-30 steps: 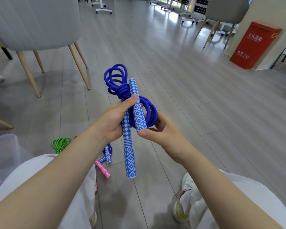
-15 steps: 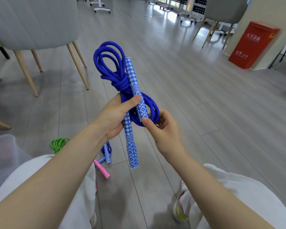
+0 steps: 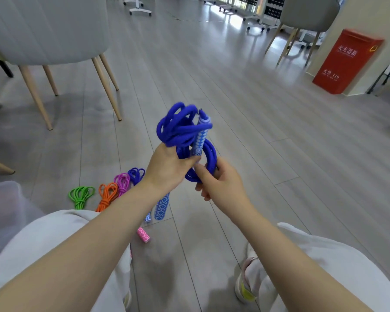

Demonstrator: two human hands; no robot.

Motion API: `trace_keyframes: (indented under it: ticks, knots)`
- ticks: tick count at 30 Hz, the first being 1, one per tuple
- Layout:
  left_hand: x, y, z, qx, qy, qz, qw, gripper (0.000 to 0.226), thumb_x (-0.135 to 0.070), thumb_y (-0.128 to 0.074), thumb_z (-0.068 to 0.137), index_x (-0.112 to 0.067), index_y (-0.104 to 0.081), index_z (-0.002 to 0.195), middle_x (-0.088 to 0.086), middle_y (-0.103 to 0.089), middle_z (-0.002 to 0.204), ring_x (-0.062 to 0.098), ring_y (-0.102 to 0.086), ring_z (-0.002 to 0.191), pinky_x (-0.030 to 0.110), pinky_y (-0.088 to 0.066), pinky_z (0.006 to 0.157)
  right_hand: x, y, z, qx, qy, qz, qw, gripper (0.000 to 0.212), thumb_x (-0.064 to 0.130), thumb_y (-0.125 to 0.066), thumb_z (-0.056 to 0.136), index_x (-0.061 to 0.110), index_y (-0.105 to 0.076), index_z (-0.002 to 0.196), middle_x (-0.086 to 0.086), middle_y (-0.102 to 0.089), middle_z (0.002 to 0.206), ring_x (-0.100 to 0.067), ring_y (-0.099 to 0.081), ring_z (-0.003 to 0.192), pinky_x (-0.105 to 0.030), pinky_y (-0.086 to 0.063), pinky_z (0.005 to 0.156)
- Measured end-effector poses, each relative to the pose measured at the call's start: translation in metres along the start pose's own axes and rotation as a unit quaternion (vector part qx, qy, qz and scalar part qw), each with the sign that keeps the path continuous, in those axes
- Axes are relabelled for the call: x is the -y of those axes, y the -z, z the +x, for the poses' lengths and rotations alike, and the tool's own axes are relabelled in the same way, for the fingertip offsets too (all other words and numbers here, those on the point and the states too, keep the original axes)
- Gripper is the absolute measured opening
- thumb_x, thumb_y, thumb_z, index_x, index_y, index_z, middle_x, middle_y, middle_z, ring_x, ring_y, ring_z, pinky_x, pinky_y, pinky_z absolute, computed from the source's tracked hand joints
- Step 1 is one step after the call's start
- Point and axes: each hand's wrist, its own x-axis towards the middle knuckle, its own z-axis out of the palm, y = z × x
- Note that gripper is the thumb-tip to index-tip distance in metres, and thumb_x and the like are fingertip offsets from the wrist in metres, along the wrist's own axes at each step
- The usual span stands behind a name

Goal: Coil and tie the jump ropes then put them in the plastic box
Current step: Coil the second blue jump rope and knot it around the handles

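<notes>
Two bare hands hold one coiled royal-blue jump rope with blue-and-white diamond-patterned handles above the grey plank floor. The left hand has its fingers curled round the middle of the bundle, so the blurred loops and one handle tip stand up above the fist while the other patterned handle hangs below the wrist. The right hand sits just beside it, touching, and pinches a lower loop of the same rope between thumb and curled fingers. On the floor near the left knee lie four tied ropes side by side: a green coil, an orange coil, a magenta coil and a second blue coil. At the left edge stands the translucent plastic box, well apart from the held rope
</notes>
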Motion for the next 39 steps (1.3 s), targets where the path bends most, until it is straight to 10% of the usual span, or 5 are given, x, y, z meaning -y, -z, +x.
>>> trace_keyframes:
  ticks: [7, 15, 19, 27, 39]
  knots:
    - [-0.008, 0.006, 0.003, 0.113, 0.117, -0.301, 0.94, 0.034, -0.001, -0.071, 0.082, -0.014, -0.06, 0.111, 0.002, -0.074, 0.099, 0.018, -0.07, 0.094, 0.032, -0.056, 0.082, -0.003, 0.03, 0.015, 0.037, -0.019, 0.034, 0.999, 0.025, 0.025, -0.05, 0.091, 0.026, -0.066, 0.11, 0.007, -0.072, 0.102, -0.012, -0.066, 0.09, -0.035, -0.055, 0.088]
    - [-0.012, 0.014, 0.004, 0.151, 0.174, -0.439, 0.869, 0.019, -0.026, -0.062, 0.089, -0.01, -0.065, 0.1, 0.005, -0.07, 0.09, 0.02, -0.068, 0.086, 0.038, -0.053, 0.082, 0.008, 0.024, 0.009, 0.154, -0.013, 0.124, 0.98, 0.029, 0.022, -0.043, 0.103, 0.015, -0.059, 0.08, 0.001, -0.053, 0.065, -0.013, -0.047, 0.057, -0.026, -0.047, 0.062]
    - [-0.008, 0.032, 0.018, -0.022, 0.211, -0.582, 0.785, 0.018, -0.036, -0.066, 0.086, -0.018, -0.063, 0.086, -0.001, -0.065, 0.078, 0.016, -0.065, 0.075, 0.033, -0.057, 0.072, 0.008, 0.035, 0.007, 0.253, -0.022, 0.071, 0.964, 0.03, 0.027, -0.038, 0.104, 0.014, -0.057, 0.085, -0.002, -0.05, 0.07, -0.015, -0.045, 0.061, -0.028, -0.044, 0.065]
    - [0.014, 0.07, 0.04, -0.194, 0.21, -0.506, 0.814, 0.022, -0.025, -0.059, 0.094, -0.015, -0.058, 0.074, -0.003, -0.061, 0.065, 0.009, -0.056, 0.058, 0.026, -0.047, 0.06, -0.015, 0.035, 0.006, 0.17, -0.027, -0.204, 0.964, 0.065, 0.078, -0.048, 0.075, 0.015, -0.035, 0.068, -0.003, -0.034, 0.064, -0.02, -0.03, 0.062, -0.037, -0.026, 0.061]
    - [0.027, 0.095, 0.031, -0.322, 0.188, -0.469, 0.801, 0.015, -0.02, -0.05, 0.099, -0.014, -0.049, 0.085, -0.007, -0.056, 0.051, 0.009, -0.051, 0.046, 0.023, -0.045, 0.054, -0.046, 0.034, 0.007, 0.125, -0.006, -0.321, 0.939, 0.067, 0.08, -0.041, 0.078, 0.014, -0.032, 0.07, 0.007, -0.027, 0.056, -0.015, -0.025, 0.054, -0.033, -0.022, 0.058]
